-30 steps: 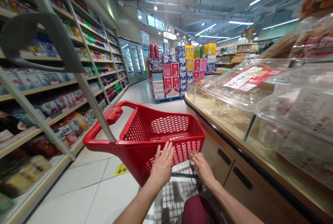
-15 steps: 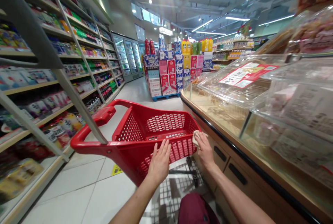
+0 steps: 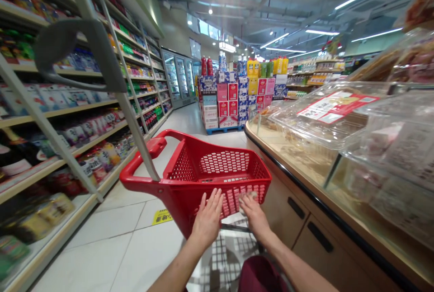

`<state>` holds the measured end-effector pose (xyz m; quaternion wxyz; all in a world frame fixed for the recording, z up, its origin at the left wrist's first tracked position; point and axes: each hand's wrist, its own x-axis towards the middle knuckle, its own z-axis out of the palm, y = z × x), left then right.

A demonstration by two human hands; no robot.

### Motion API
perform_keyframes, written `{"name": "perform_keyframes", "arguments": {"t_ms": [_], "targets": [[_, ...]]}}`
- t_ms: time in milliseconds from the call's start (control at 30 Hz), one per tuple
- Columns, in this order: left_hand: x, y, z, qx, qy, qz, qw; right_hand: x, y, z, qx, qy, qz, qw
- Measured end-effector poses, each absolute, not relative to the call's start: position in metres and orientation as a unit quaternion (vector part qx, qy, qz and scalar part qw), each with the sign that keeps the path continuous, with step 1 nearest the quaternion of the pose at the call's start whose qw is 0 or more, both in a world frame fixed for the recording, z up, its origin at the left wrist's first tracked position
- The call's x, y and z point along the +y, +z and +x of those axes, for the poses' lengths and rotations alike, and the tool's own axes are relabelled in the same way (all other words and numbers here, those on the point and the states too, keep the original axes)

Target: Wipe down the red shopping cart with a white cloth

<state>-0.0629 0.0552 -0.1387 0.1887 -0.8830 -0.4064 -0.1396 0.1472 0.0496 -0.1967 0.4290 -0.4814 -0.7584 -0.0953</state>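
Observation:
A red plastic shopping cart (image 3: 217,188) with perforated walls stands in front of me. My left hand (image 3: 207,217) lies flat with its fingers stretched out against the near side wall of the cart. Against the same wall, farther right and near the basket's corner, my right hand (image 3: 252,210) presses a pale cloth (image 3: 253,195). Only edges of the cloth show around the fingers. The basket's visible floor holds no goods. A grey post with a dark grey looped handle (image 3: 84,54) rises from the cart's left end.
Shelves of drinks and packaged goods (image 3: 91,124) line the left. A wooden display counter (image 3: 288,170) with clear plastic food boxes (image 3: 325,111) stands close on the right. Stacked cartons (image 3: 233,97) rise ahead on a blue pallet. A yellow floor sticker (image 3: 162,216) lies on the tiles.
My right hand has moved with the cloth from the cart's top corner rim down and left onto the side wall. My left hand stays flat on the wall. The view has turned slightly left.

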Motion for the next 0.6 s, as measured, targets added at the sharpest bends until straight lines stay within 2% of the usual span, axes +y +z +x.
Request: {"name": "perform_keyframes", "arguments": {"t_ms": [67,233,400,600], "targets": [[0.055,-0.140,-0.071,-0.415,-0.139,-0.877,0.198,0.047,-0.197,0.139,-0.774,-0.084,-0.467,0.419],[0.054,-0.139,-0.082,-0.435,-0.152,-0.862,0.212,0.057,-0.176,0.120,-0.740,-0.128,-0.472,0.461],[0.052,-0.140,-0.094,-0.432,-0.156,-0.860,0.222,0.055,-0.183,0.106,-0.792,-0.132,-0.427,0.416],[0.047,-0.132,-0.109,-0.452,-0.178,-0.844,0.225,0.064,-0.163,0.085,-0.768,-0.146,-0.428,0.454]]}}
